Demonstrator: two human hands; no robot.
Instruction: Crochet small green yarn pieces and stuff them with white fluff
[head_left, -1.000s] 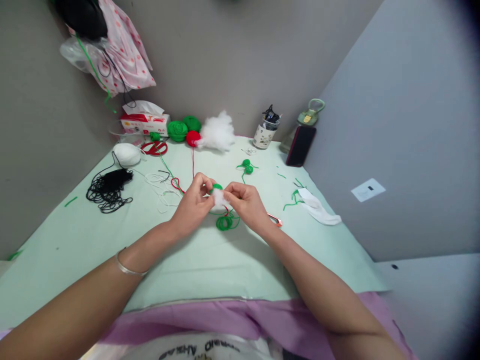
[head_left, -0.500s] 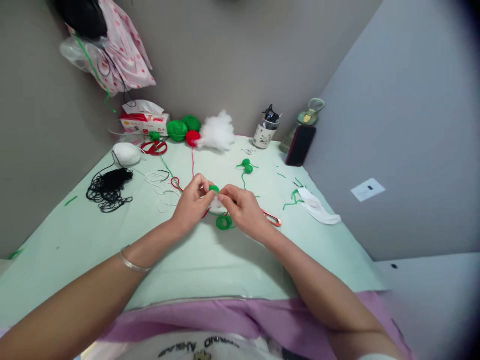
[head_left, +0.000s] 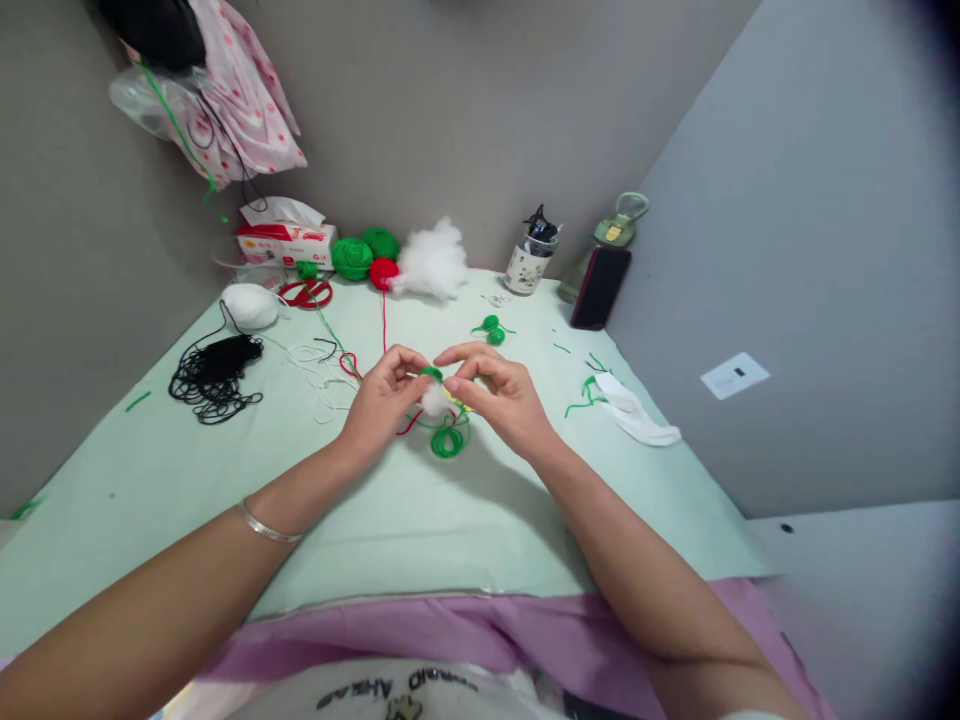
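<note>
Above the middle of the table, my left hand (head_left: 381,402) pinches a small green crocheted piece (head_left: 431,373) between thumb and fingers. My right hand (head_left: 501,398) is at its other side, index finger arched and thumb bent in against it. A tuft of white stuffing (head_left: 435,401) shows just under the green piece, between the hands. Something yellow lies partly hidden below my right thumb. A coil of green yarn (head_left: 448,442) rests on the table nearer to me, and a short red strand (head_left: 409,423) sticks out beside my left hand.
Behind the hands are green yarn balls (head_left: 352,258), a red yarn ball (head_left: 384,273), fluffy stuffing (head_left: 433,262) and red scissors (head_left: 307,293). Black yarn (head_left: 221,375) lies left. A pen cup (head_left: 527,268), phone (head_left: 601,288) and white cloth (head_left: 636,415) are right.
My right hand's fingers have lifted and spread from a tight pinch, baring more of the stuffing. The orange tool that showed beside that hand is now out of sight.
</note>
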